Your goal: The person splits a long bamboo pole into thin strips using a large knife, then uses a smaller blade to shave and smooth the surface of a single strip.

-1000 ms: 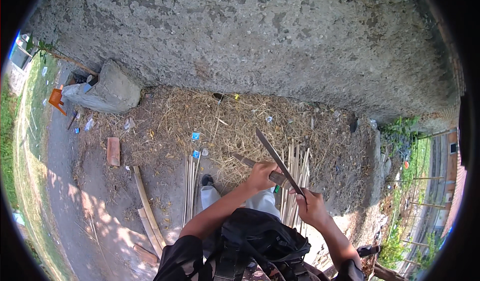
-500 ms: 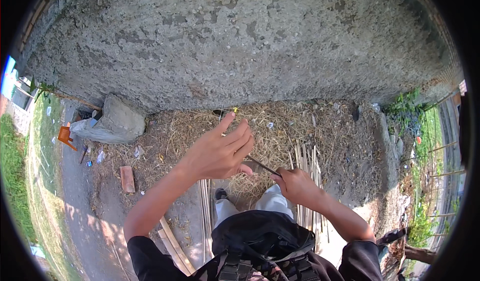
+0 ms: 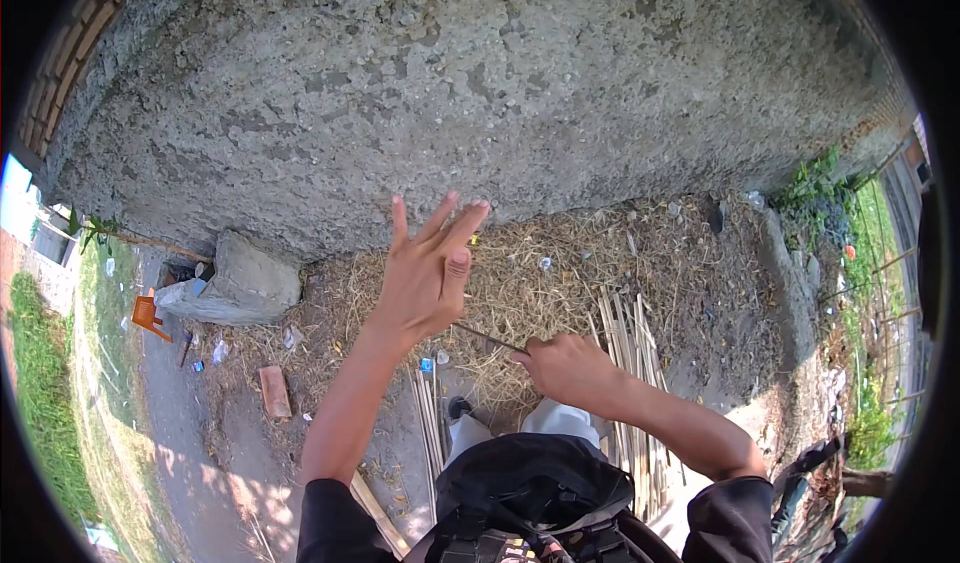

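My left hand (image 3: 428, 281) is raised in front of the wall, its fingers spread and nothing visible in it. My right hand (image 3: 577, 371) is closed around the near end of a long, thin, dark knife-like tool (image 3: 492, 338). This tool slants up and left from my right fist, and its far tip passes out of sight by my left wrist. Whether the left hand touches it I cannot tell. Below both hands, pale shavings (image 3: 505, 375) lie heaped on the ground around my feet.
Long pale bamboo-like strips (image 3: 628, 393) lie to the right of my legs, more strips (image 3: 428, 425) to the left. A rough grey wall (image 3: 480, 103) rises ahead. Leftward are a red brick (image 3: 274, 392), a concrete block (image 3: 250, 281) and an orange chair-like object (image 3: 148, 315). A black bag (image 3: 535, 483) hangs at my front.
My left hand has lifted and turned upright, its fingers spreading wider toward the wall. My right hand keeps its grip on the tool, slightly lower and farther left. The view has tilted a little.
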The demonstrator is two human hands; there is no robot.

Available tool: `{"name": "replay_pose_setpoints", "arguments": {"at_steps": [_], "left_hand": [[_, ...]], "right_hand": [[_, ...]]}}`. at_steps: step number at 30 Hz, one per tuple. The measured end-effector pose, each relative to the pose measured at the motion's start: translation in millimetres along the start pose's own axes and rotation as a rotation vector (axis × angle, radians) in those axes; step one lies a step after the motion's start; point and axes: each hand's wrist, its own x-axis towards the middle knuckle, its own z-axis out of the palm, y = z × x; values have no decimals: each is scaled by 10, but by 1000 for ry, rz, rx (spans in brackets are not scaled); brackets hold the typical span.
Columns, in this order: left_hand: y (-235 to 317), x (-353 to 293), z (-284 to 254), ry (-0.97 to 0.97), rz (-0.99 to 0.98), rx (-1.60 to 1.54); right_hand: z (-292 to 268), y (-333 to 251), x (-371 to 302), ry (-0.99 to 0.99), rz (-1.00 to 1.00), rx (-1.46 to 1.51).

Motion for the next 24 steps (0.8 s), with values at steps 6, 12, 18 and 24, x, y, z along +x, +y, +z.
{"name": "replay_pose_setpoints", "arguments": {"at_steps": [6, 12, 18, 24], "left_hand": [[139, -118, -59, 170, 61, 56], [336, -163, -290, 275, 113, 137], [-77, -987, 464, 967, 219, -141], [-80, -1428, 2354, 396, -484, -518]], "right_hand": [[150, -192, -82, -25, 45, 48], [217, -52, 15, 5, 134, 114], [315, -113, 52, 127, 191, 232], [280, -264, 103, 142, 176, 254]]}}
